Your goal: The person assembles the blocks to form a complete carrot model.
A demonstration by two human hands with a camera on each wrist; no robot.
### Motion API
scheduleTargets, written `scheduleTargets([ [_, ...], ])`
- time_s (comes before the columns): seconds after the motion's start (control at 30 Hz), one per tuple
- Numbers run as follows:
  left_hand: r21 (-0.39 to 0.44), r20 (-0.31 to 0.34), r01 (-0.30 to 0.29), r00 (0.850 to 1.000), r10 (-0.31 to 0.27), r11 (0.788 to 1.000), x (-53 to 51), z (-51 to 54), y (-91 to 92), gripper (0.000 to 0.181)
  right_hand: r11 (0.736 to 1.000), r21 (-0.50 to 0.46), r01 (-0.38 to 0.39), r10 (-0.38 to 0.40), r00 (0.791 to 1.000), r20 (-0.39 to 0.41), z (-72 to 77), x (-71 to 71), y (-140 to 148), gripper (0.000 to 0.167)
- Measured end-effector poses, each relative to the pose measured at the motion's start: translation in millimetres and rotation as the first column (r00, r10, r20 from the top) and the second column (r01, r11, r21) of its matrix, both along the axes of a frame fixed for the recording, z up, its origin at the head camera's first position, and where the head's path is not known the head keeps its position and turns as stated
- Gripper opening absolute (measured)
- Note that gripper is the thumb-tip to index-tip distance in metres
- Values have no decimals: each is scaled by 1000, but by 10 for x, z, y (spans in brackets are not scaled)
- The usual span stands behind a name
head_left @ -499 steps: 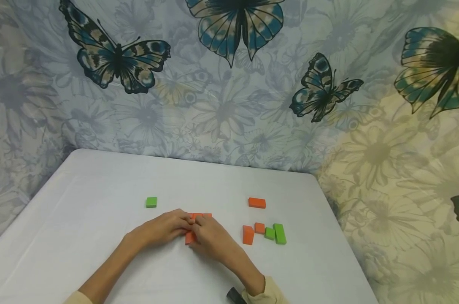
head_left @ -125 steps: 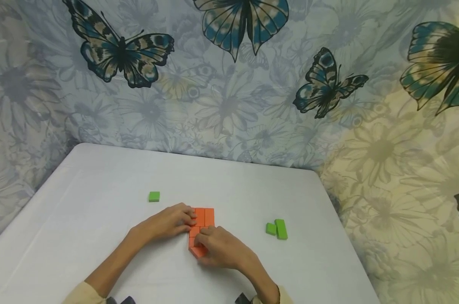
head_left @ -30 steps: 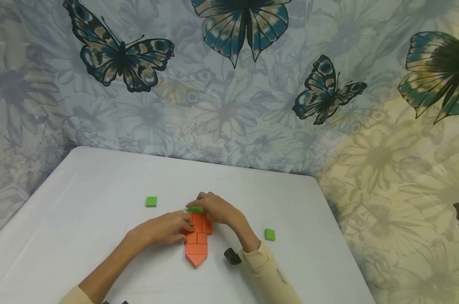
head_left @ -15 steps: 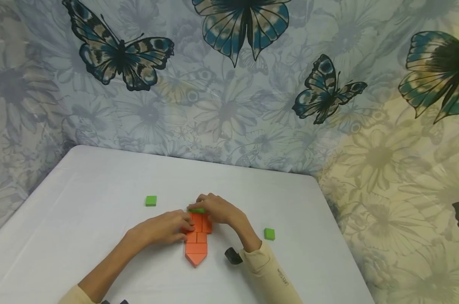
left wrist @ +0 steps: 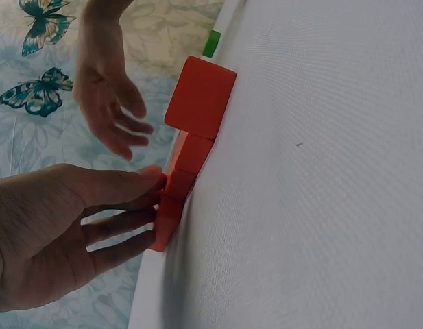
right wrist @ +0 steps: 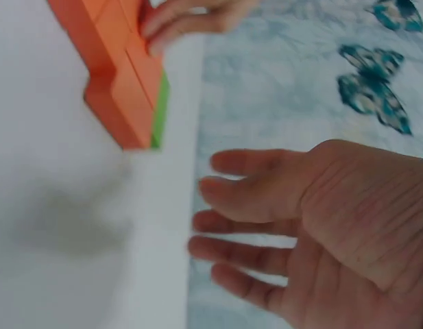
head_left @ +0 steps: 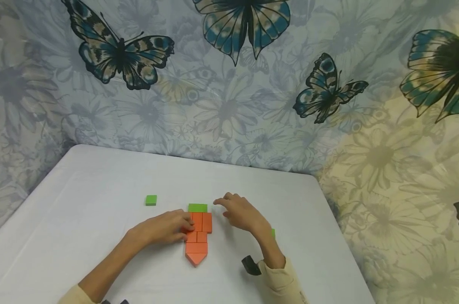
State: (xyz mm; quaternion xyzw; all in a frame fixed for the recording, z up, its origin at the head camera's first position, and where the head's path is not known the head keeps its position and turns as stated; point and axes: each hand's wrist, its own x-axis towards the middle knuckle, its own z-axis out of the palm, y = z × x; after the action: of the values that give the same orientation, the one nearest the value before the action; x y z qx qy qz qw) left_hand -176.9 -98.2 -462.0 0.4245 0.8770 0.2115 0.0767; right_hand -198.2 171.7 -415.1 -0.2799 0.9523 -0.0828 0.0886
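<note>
Orange wooden blocks (head_left: pixel 201 237) lie fitted together in a flat arrow-like shape, its pointed end towards the person. A green rectangular block (head_left: pixel 197 207) lies along the far end of the shape. My left hand (head_left: pixel 165 226) rests its fingertips on the left side of the far orange blocks; in the left wrist view its fingers (left wrist: pixel 122 250) are extended against an orange block (left wrist: pixel 168 223). My right hand (head_left: pixel 244 212) hovers right of the green block, holding nothing, and the right wrist view shows its fingers (right wrist: pixel 249 256) spread and relaxed.
A green square block (head_left: pixel 151 200) lies to the left on the white table (head_left: pixel 100 181). Another green block (head_left: pixel 273 232) is mostly hidden behind the right forearm. Butterfly-patterned cloth (head_left: pixel 229 109) hangs behind the table.
Loose orange blocks at the right have joined the shape. The right hand has placed the green rectangular block at its far end, let go and drawn back right. The left hand stays put.
</note>
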Motion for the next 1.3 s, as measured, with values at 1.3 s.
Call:
scheduleTargets([
  [1.3, 15, -1, -3, 1000, 3, 1000, -14, -31, 12, 30, 982, 90, 164, -172, 982, 77, -6, 79, 651, 21],
])
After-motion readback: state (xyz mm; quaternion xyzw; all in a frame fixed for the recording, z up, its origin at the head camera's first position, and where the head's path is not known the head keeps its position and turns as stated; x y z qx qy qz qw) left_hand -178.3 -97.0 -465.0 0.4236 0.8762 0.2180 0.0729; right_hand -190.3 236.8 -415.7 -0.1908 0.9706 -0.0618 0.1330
